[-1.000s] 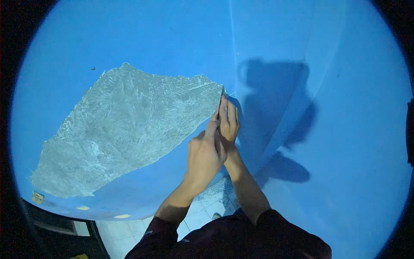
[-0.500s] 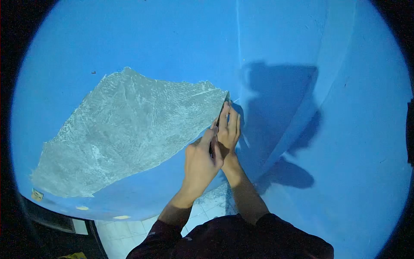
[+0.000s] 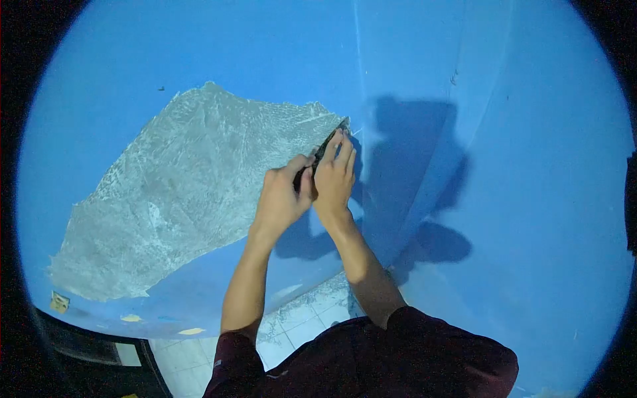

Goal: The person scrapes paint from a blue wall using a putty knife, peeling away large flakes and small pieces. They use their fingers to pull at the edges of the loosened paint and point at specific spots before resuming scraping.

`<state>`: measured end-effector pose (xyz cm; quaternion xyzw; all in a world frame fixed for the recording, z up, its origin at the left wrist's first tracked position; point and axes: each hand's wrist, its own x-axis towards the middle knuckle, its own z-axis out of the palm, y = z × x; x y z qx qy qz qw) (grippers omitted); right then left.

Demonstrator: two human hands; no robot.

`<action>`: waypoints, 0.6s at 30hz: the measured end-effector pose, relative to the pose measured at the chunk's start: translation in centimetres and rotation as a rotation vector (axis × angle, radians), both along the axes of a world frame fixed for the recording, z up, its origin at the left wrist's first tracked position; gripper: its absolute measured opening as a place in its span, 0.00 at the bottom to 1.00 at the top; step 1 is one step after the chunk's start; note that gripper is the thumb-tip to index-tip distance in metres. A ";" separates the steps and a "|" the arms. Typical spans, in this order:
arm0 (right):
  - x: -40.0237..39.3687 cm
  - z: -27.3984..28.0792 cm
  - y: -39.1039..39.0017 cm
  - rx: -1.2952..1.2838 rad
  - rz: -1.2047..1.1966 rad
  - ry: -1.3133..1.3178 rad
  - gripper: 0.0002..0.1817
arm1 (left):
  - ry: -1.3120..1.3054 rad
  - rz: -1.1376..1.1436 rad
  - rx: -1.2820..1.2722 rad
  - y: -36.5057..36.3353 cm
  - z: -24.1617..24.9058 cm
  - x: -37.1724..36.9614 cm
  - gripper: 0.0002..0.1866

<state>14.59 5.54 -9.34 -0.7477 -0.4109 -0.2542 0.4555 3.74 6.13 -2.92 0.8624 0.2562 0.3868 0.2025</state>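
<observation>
A thin dark tool (image 3: 321, 154), perhaps a blade or scraper, lies slantwise against the right edge of the grey patch (image 3: 192, 179) on a blue wall (image 3: 292, 46). My left hand (image 3: 284, 196) grips its lower end with fingers and thumb. Higher up, my right hand (image 3: 336, 174) presses on it, the fingers close together and pointing up near the patch's right tip. The hands are side by side, and part of the tool is hidden behind the fingers.
A wall corner runs just right of my hands, with my shadow (image 3: 411, 146) across it. Below are a tiled floor (image 3: 292, 331), a small square plate (image 3: 60, 302) low on the wall, and a dark framed object (image 3: 86, 345) at lower left.
Both hands have moved up and left in the view with the dark tool, and more of it shows between them. My left hand sits a little farther from the right one.
</observation>
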 end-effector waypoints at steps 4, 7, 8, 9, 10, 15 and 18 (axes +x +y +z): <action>-1.2 -0.2 -2.2 0.071 0.209 0.092 0.33 | 0.033 -0.064 0.034 1.7 0.0 -0.8 0.10; -1.9 -2.6 -3.2 0.058 0.284 0.063 0.33 | 0.053 -0.099 0.121 2.4 -0.8 -0.9 0.11; -1.8 -3.3 -3.4 0.060 0.277 0.063 0.33 | 0.063 -0.124 0.183 2.6 -1.1 -0.8 0.11; -1.8 -3.7 -3.8 0.052 0.296 0.060 0.33 | 0.075 -0.147 0.243 2.7 -1.5 -0.7 0.11; -1.7 -4.2 -4.1 0.044 0.317 0.059 0.34 | 0.076 -0.152 0.242 2.8 -2.1 -0.6 0.11; -0.9 -5.2 -5.2 0.085 0.329 0.109 0.34 | 0.092 -0.098 0.085 0.0 -2.7 -0.7 0.12; 0.1 -4.6 -5.1 0.089 0.303 0.095 0.35 | 0.026 0.000 0.044 -2.2 -3.2 -0.2 0.12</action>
